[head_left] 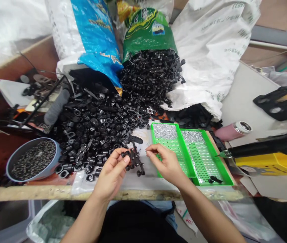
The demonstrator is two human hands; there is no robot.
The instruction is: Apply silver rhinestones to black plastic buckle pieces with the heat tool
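Note:
Above the front edge of the table, my left hand (pixel 111 175) pinches a black plastic linked part (pixel 134 158) with round knobs between thumb and fingers. Just to its right, my right hand (pixel 168 164) has thumb and index finger pressed together on a tiny, thin piece, too small to name. A small gap separates those fingertips from the black part. Beside my right hand is a green tray (pixel 151 132) with small silvery pieces in its perforated bed. A second green tray (pixel 215 157) adjoins it, with a few black pieces at its near end.
A heap of black plastic parts (pixel 90 118) spreads across the left and back, below a blue-and-white sack (pixel 95 30) and a green sack (pixel 148 37). A blue bowl (pixel 54 160) holds small dark pieces. A black screwdriver-like tool (pixel 267 145) juts in over a yellow bin (pixel 272 165).

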